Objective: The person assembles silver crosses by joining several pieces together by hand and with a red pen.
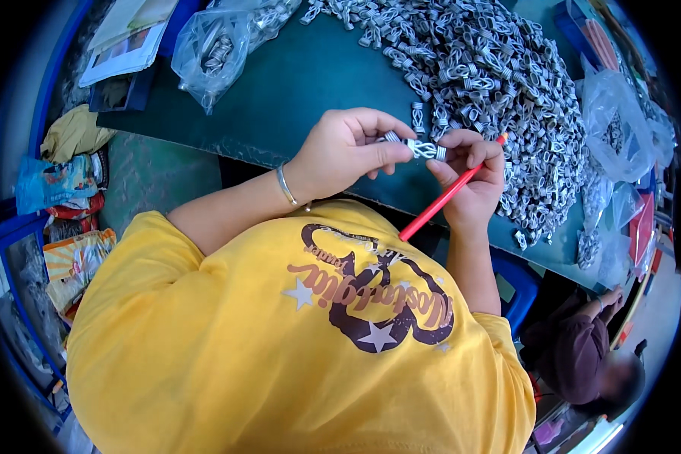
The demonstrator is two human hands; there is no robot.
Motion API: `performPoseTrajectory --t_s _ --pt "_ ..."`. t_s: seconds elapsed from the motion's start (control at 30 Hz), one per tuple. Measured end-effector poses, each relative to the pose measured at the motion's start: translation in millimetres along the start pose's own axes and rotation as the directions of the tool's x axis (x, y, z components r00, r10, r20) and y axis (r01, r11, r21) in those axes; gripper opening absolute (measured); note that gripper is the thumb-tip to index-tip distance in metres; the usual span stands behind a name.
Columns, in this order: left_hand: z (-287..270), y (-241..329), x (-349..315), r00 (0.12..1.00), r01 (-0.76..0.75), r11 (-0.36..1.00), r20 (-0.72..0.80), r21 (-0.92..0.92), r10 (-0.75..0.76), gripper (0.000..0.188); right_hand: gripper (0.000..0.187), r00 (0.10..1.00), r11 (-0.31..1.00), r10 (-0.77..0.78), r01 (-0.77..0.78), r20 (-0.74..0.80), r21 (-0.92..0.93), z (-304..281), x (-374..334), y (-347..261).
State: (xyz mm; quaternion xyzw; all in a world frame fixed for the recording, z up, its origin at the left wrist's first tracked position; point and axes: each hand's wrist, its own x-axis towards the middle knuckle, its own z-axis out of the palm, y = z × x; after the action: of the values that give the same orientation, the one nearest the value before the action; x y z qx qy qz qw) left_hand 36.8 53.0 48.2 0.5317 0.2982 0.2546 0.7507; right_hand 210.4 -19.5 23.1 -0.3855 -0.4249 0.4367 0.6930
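My left hand [349, 147] is closed, thumb and fingers pinching a small grey ribbed piece with pale wire-like loops [425, 150]. A second ribbed end sticks out above its thumb. My right hand [473, 178] is closed too, its fingertips at the right end of that looped piece. A long red stick, like a pencil [443, 203], lies slanted across the right palm, held by the curled fingers. Both hands are raised over the near edge of the green table. Just beyond them spreads a large heap of similar looped pieces [499, 91], with a single one [417, 117] at its left border.
The green table [303, 91] carries a clear plastic bag of parts [218, 53] at far left and more plastic bags [617, 125] at right. Papers [125, 57] lie on a blue bin. A blue chair [518, 291] stands at right, near another person in a dark shirt [575, 344].
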Motion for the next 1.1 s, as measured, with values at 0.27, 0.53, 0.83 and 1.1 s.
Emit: performPoseTrajectory --t_s 0.27,0.53,0.83,1.1 --pt "-6 -5 5 0.990 0.139 0.982 0.003 -0.129 -0.139 0.021 0.045 0.992 0.974 -0.126 0.129 0.026 -0.185 15 3 -6" --pt "-15 -10 4 0.898 0.439 0.647 0.279 -0.623 -0.341 0.033 0.032 0.941 0.840 -0.261 0.331 0.215 -0.429 16 8 -8" --pt "-25 -20 2 0.935 0.323 0.809 0.035 -0.490 -0.352 0.016 0.024 0.894 0.118 -0.122 0.444 0.431 -0.888 4 30 8" --pt "-19 -16 0 0.983 0.153 0.972 -0.077 -0.180 -0.169 0.019 0.023 0.955 0.935 0.273 -0.291 -0.115 -0.203 17 19 -8"
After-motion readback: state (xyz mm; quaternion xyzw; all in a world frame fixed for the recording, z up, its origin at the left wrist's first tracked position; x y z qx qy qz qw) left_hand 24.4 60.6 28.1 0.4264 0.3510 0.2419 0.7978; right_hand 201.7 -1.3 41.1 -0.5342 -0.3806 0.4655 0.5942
